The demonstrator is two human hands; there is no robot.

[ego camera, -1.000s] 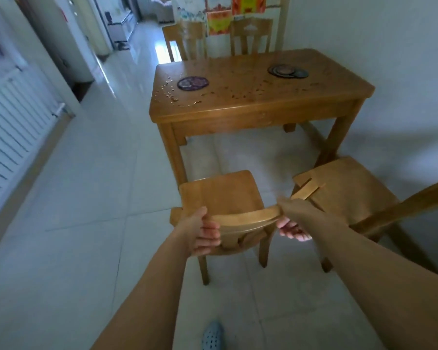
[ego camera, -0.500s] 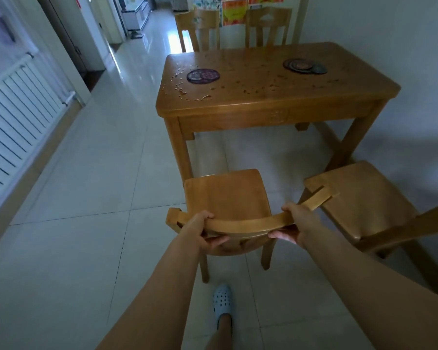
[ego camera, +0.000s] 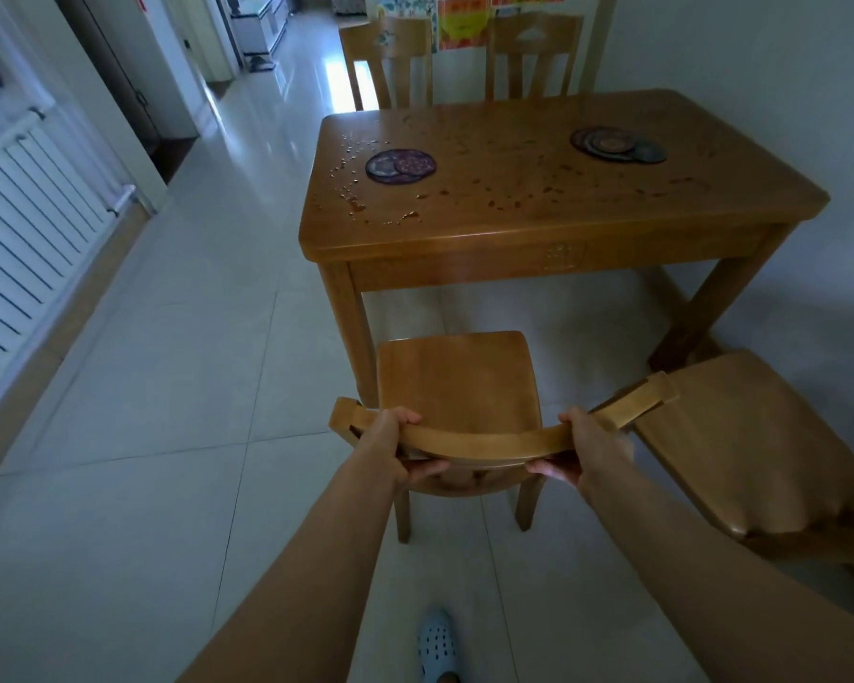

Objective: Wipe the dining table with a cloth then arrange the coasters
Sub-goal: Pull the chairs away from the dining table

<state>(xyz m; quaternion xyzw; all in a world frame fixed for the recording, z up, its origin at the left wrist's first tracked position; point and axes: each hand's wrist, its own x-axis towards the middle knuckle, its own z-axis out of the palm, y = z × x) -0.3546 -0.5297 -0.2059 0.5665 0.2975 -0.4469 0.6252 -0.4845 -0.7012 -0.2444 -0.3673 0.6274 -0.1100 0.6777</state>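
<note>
Wiping not begun: worktop (ego camera: 514, 214), upper centre, beaded with droplets (ego camera: 353, 202), coasters (ego camera: 400, 166) in two loose heaps, no cloth visible; left hand (ego camera: 390, 438) and right hand (ego camera: 580, 453), grip curled round chair rail (ego camera: 484, 442).

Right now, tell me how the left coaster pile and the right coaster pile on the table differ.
The left coaster pile lies near the left edge of the table, beside water droplets. The right coaster pile lies farther back, toward the wall side. The left coaster pile looks purple and compact, while the right coaster pile is fanned out wider, with bluish coasters showing. Both are round, dark and lie flat on the wet tabletop.
</note>
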